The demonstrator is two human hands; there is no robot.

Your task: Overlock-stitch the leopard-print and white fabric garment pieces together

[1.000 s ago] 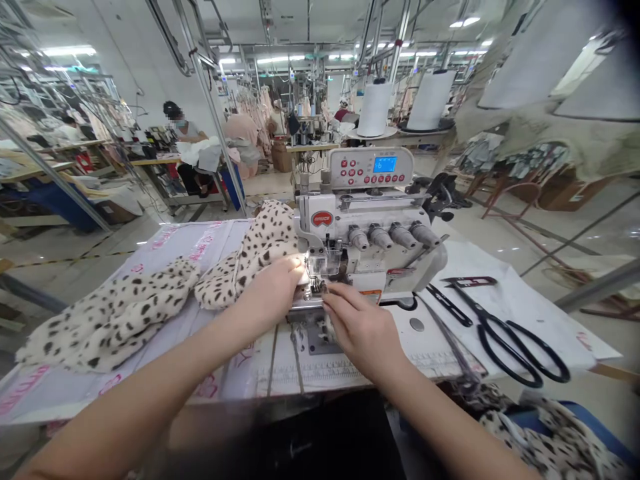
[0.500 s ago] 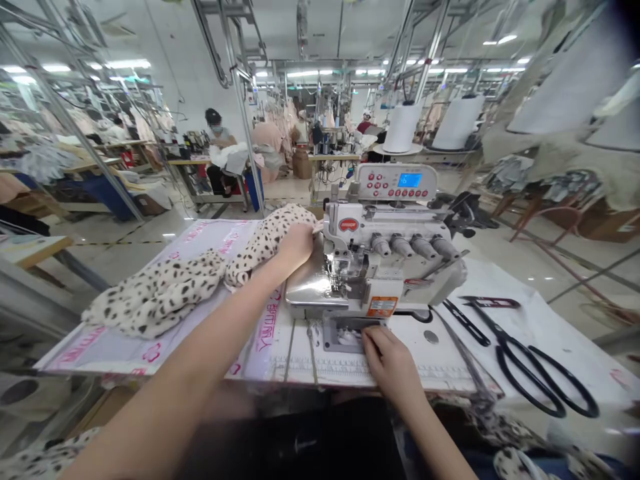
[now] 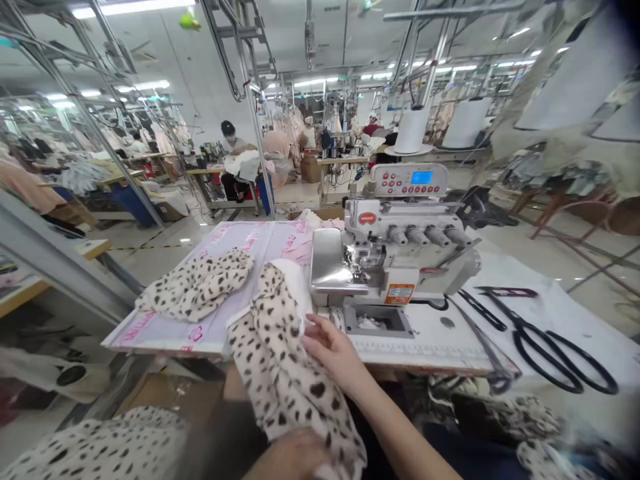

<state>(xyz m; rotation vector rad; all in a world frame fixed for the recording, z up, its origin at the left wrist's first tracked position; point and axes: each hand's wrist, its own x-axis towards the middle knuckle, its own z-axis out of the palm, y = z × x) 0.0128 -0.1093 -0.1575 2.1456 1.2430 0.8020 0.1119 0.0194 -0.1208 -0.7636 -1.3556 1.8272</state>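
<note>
A cream fleece piece with dark spots hangs from the table's front edge down toward my lap. My right hand grips its right edge near the table edge, fingers curled on the cloth. My left hand is low at the bottom of the view, under the same piece and partly hidden by it; it seems closed on the fabric. A second spotted piece lies flat on the table to the left. The white overlock sewing machine stands just right of my hands, with nothing under its foot.
Large black scissors and a small snipper lie on the table at the right. More spotted fabric is heaped at the lower left. Other workers sit at tables far behind. A metal frame post slants at the left.
The spotted piece has come away from the machine and been pulled down over the table's front edge. My left hand dropped from beside the machine to my lap; my right hand moved left onto the cloth.
</note>
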